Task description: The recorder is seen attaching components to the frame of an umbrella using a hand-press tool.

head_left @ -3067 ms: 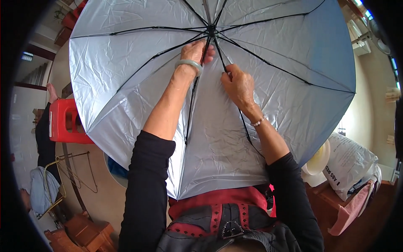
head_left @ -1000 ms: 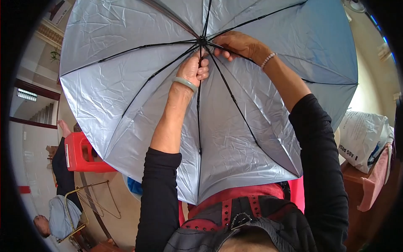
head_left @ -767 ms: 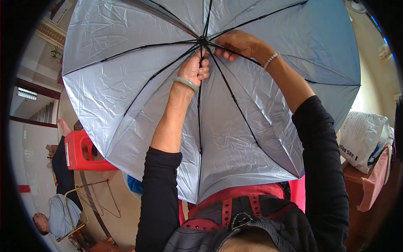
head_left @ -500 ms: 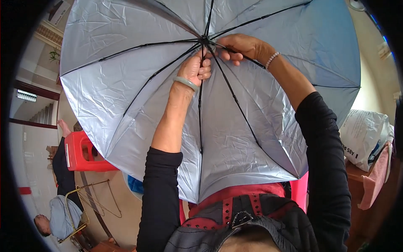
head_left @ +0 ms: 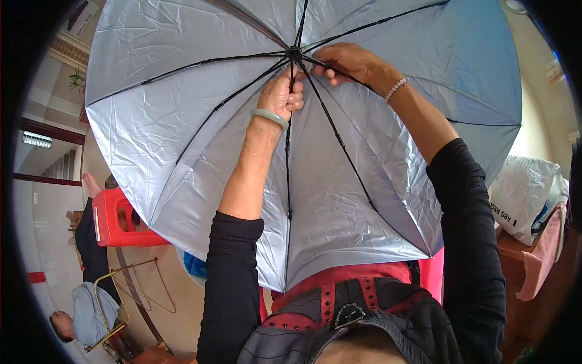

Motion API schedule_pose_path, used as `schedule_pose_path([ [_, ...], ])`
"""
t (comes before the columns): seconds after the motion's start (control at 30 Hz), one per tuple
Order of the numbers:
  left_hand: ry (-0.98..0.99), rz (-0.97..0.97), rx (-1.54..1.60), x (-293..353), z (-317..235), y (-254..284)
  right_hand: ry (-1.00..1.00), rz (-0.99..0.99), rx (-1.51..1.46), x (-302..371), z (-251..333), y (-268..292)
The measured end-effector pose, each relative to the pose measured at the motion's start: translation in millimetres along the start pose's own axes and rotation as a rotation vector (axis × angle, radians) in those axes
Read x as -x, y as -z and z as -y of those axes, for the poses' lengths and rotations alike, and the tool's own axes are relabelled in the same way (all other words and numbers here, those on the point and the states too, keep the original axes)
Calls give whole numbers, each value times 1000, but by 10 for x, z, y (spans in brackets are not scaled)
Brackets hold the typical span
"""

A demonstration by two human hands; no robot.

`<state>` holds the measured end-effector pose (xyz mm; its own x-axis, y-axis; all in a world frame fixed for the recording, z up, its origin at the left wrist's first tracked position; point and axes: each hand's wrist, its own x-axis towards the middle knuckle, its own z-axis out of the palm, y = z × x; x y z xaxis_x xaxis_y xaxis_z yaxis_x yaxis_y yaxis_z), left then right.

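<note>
Gripping umbrella rib [head_left: 288, 164], left hand [head_left: 279, 97], right hand [head_left: 348, 62] now nearer hub [head_left: 294, 54], its hold unclear

Gripping a black rib [head_left: 288, 158] of the silver umbrella [head_left: 224, 164] with the left hand [head_left: 282, 96] at upper centre; curling the right hand [head_left: 347, 64] just beside the hub [head_left: 294, 53].

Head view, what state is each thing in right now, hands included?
Umbrella: open, silver lining creased.
Left hand: curled closed on the umbrella, near its hub.
Right hand: fingers bent beside the hub; grip unclear.
Black sleeves: bunched up on the forearms.
White bag: bulging.
Pink cloth: draped, hanging down.
</note>
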<state>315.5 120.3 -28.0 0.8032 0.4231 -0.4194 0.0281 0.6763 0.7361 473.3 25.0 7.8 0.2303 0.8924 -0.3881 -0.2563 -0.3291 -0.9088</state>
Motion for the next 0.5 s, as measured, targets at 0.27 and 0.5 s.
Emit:
schedule_pose_path([
  [0.27, -28, -26, -13, 3, 27, -46, 110, -73, 82, 35, -34, 36],
  [0.5, 55, 153, 45, -67, -4, 45, 175, 274, 63, -60, 53, 196],
])
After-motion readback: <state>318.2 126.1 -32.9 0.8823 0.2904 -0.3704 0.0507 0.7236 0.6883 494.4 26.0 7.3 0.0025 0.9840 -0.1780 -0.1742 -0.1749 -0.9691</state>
